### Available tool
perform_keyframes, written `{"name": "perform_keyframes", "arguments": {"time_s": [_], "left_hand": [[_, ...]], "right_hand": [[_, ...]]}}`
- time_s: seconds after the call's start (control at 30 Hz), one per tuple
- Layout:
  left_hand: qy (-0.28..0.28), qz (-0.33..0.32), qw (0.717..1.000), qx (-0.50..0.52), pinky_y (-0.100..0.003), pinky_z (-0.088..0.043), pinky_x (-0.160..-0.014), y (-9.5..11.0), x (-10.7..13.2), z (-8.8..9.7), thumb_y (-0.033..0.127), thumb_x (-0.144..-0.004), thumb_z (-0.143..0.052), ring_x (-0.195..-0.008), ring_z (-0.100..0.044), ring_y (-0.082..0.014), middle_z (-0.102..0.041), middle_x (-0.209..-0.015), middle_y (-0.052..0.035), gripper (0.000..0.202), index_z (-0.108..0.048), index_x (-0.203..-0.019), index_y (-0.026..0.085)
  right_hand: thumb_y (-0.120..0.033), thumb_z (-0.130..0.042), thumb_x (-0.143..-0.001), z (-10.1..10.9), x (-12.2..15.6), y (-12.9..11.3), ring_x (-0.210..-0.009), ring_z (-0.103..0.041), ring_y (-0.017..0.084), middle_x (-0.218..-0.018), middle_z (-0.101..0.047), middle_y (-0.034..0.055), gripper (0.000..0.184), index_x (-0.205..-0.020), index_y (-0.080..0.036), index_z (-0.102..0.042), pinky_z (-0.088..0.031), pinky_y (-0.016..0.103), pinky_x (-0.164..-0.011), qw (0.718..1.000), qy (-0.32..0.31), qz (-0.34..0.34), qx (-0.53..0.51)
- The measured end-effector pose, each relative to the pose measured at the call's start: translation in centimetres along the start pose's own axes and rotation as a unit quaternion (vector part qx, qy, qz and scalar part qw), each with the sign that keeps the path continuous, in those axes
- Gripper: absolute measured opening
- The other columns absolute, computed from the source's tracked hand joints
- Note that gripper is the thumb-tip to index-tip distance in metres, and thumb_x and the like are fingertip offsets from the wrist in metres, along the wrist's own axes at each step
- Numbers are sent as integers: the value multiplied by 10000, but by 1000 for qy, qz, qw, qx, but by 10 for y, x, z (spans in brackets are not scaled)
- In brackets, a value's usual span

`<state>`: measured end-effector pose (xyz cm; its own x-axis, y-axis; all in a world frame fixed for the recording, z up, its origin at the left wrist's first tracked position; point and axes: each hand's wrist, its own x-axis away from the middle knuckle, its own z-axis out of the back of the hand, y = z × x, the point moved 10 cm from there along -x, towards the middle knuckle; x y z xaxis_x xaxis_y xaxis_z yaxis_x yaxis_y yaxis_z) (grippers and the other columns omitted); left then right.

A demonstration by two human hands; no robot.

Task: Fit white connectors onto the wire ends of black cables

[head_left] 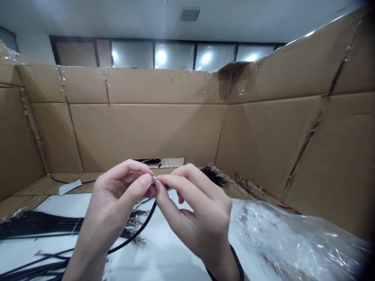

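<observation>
My left hand (117, 197) and my right hand (199, 210) meet at chest height above a white table top (164, 253). Both pinch, between thumb and forefinger, a tiny metal end piece (154, 179) of a thin black cable (137, 232). The cable hangs down in a loop from my fingers and runs off towards the lower left. A black band (238, 262) circles my right wrist. What exactly sits between the fingertips is too small to name.
Taped cardboard walls (152, 128) enclose the work place on three sides. Bundles of black cables (38, 224) lie at the left, another bundle with bare tips (215, 175) behind my right hand. A crumpled clear plastic bag (287, 242) fills the right.
</observation>
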<state>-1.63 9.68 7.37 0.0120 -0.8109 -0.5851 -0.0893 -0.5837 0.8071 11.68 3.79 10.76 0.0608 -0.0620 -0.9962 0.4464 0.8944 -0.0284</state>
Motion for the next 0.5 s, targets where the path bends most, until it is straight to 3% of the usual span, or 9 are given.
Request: {"name": "perform_keyframes", "arguments": {"time_s": [0.13,0.27,0.4,0.5], "left_hand": [[7,-17,996,-88,-86,-484,-564,5,1,3,310,-854,-667,-626,-585,-60,-618,-702,45,114,-643,-792,218],[11,-32,988,-153,-77,-484,-575,10,4,5,308,-882,-633,-651,-586,-56,-630,-742,39,120,-637,-801,219],[-1,-33,989,-147,-77,-506,-624,12,6,3,306,-889,-625,-686,-609,-57,-632,-755,39,113,-645,-814,224],[-26,-25,991,-125,-109,-532,-650,9,6,0,317,-894,-618,-705,-626,-76,-631,-752,32,129,-635,-810,221]], "right_hand": [[-19,-633,-809,-1,3,-12,-581,-530,108,-659,-585,32,143,-712,-125,-636,-447,235,-531,997,14,59,57],[-32,-624,-816,0,1,-12,-564,-513,104,-643,-580,19,138,-724,-134,-644,-439,230,-514,998,15,47,44],[-88,-622,-814,-10,-1,21,-539,-493,89,-660,-585,4,104,-744,-151,-667,-423,216,-481,985,-60,-118,-108],[-209,-646,-824,-30,9,45,-558,-517,100,-651,-586,3,126,-708,-160,-652,-413,214,-468,923,-131,-262,-248]]}}
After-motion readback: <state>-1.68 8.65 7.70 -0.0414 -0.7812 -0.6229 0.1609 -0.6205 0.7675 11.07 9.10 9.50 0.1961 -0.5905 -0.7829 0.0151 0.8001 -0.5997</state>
